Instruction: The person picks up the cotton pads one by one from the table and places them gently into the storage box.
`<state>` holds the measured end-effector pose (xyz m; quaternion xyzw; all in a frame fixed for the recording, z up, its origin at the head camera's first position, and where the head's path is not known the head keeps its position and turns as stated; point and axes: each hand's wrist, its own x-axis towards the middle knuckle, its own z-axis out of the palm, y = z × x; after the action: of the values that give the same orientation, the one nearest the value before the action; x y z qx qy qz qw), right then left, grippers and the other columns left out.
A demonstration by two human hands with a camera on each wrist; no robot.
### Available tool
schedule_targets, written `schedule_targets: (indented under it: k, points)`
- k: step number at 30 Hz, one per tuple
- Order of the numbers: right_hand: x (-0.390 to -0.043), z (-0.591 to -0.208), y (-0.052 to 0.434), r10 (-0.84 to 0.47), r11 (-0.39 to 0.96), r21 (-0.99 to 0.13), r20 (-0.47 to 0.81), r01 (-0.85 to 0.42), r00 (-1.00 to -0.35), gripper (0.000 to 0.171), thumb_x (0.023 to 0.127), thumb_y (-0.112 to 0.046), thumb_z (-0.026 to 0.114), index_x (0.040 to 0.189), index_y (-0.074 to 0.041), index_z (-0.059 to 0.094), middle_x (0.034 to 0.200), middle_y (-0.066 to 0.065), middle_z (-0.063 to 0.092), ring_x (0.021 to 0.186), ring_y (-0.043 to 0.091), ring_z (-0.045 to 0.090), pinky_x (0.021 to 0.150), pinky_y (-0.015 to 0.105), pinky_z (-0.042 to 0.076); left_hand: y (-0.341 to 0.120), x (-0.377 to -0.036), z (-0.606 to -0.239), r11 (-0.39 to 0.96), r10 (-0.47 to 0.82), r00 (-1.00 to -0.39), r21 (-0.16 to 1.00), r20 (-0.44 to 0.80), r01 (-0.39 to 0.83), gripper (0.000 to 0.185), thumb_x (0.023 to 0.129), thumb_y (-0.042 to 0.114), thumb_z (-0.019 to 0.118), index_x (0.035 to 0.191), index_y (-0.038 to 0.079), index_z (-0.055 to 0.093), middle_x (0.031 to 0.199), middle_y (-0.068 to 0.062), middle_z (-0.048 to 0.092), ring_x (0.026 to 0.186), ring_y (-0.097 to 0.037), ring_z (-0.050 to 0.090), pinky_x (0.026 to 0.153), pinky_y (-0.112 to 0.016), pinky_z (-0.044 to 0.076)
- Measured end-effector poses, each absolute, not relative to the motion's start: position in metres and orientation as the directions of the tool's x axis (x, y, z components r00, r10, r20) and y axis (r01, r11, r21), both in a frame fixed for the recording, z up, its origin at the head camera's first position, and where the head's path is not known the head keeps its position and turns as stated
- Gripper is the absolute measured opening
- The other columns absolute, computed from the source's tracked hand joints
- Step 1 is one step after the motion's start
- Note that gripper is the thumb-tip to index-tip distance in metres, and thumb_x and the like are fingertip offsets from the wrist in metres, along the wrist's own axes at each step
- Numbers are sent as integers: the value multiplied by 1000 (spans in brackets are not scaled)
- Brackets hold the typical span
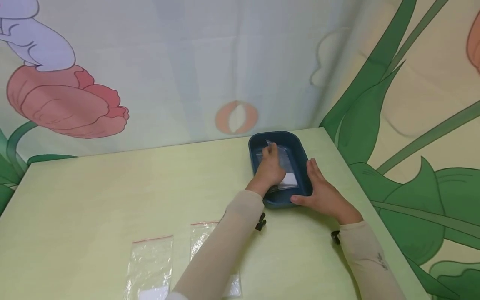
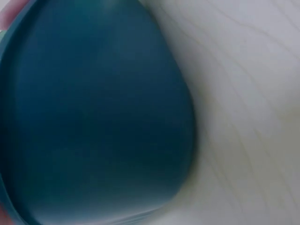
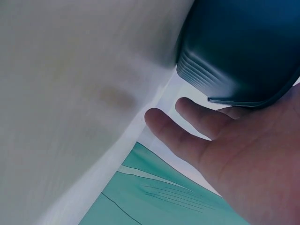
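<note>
- Near the left of the pale green table point(image 1: 93, 187), close to the near edge, a clear zip bag point(image 1: 150, 266) with a red strip along its top lies flat, a white piece showing at its bottom.
- Just right of it lies a second clear bag point(image 1: 200, 237), partly hidden under the left forearm's cream sleeve point(image 1: 221, 254).
- The left hand point(image 1: 269, 168) reaches down inside the blue tray point(image 1: 300, 148), its fingers curled over a clear bag point(image 1: 288, 166) lying in the tray; whether it pinches the bag or only presses on it cannot be told from the head view, and the left wrist view shows only the blurred blue tray point(image 2: 93, 117).
- The blue tray stands toward the far right of the table, near the corner of the flower-patterned backdrop point(image 1: 412, 104).
- The right hand point(image 1: 324, 193) rests against the tray's right and near rim, thumb on the near edge and fingers laid straight along the outer wall; in the right wrist view its fingers point(image 3: 187, 136) are extended beside the tray point(image 3: 243, 47).
</note>
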<state>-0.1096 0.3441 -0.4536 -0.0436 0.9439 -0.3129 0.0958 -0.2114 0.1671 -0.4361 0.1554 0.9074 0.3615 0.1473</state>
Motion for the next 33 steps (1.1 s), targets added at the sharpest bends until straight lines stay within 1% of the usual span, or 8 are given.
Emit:
schedule_targets:
  k: [3, 6, 9, 12, 16, 24, 27, 33]
  points:
    - [-111, -453, 345, -151, 801, -598, -146, -34, -978, 123, 86, -60, 72, 160, -9, -12, 166, 6, -20, 148, 48, 14, 111, 66, 25, 168, -210, -433, 713, 382, -907, 681, -177, 167, 89, 93, 4, 63, 163, 6, 7, 162, -21, 14, 81, -28, 62, 64, -34, 47]
    - [-113, -452, 344, -156, 801, -598, -144, -40, -977, 123, 86, -60, 72, 160, -9, -11, 166, 6, -20, 148, 48, 13, 111, 65, 25, 168, -208, -429, 755, 345, -918, 638, -196, 148, 89, 93, 11, 65, 163, 6, 9, 161, -23, 14, 107, -34, 62, 82, -39, 51]
    - [-114, -451, 344, -158, 801, -597, -148, -39, -976, 123, 86, -60, 72, 160, -9, -12, 165, 6, -21, 148, 48, 13, 111, 66, 25, 166, -205, -421, 804, 311, -928, 578, -206, 141, 91, 93, 19, 68, 162, 5, 11, 162, -27, 12, 137, -40, 41, 105, -46, 41]
    - [-116, -451, 343, -159, 802, -596, -152, -37, -976, 122, 87, -58, 73, 160, -9, -12, 166, 8, -20, 147, 49, 14, 110, 66, 25, 162, -202, -412, 830, 314, -928, 532, -201, 165, 90, 94, 24, 67, 162, 2, 12, 162, -29, 10, 146, -42, 27, 113, -49, 33]
    - [-118, -451, 344, -164, 806, -591, -155, -41, -974, 123, 87, -58, 73, 160, -10, -12, 166, 11, -18, 147, 49, 15, 110, 66, 25, 146, -198, -399, 817, 397, -901, 516, -176, 258, 78, 97, 20, 60, 160, 0, 19, 161, -29, 17, 144, -41, 29, 111, -46, 36]
    - [-119, -453, 350, -161, 815, -578, -163, -38, -974, 126, 85, -62, 72, 160, -9, -14, 166, 12, -19, 146, 51, 15, 109, 67, 26, 87, -185, -386, 687, 625, -769, 562, -134, 460, 49, 103, 11, 50, 151, 1, 44, 150, -19, 45, 137, -30, 45, 110, -40, 38]
    - [-119, -453, 353, -159, 819, -573, -166, -36, -973, 126, 85, -61, 73, 160, -9, -14, 166, 10, -21, 146, 52, 16, 109, 67, 26, 61, -175, -385, 684, 648, -745, 549, -156, 480, 41, 102, 7, 52, 143, 2, 54, 139, -17, 56, 130, -29, 52, 106, -41, 41]
    - [-117, -456, 357, -162, 817, -575, -176, -33, -971, 126, 85, -60, 73, 159, -9, -15, 166, 12, -21, 145, 54, 17, 107, 70, 26, 11, -143, -394, 788, 581, -763, 431, -283, 440, 36, 95, -4, 56, 130, -2, 62, 125, -20, 62, 113, -33, 61, 92, -44, 51]
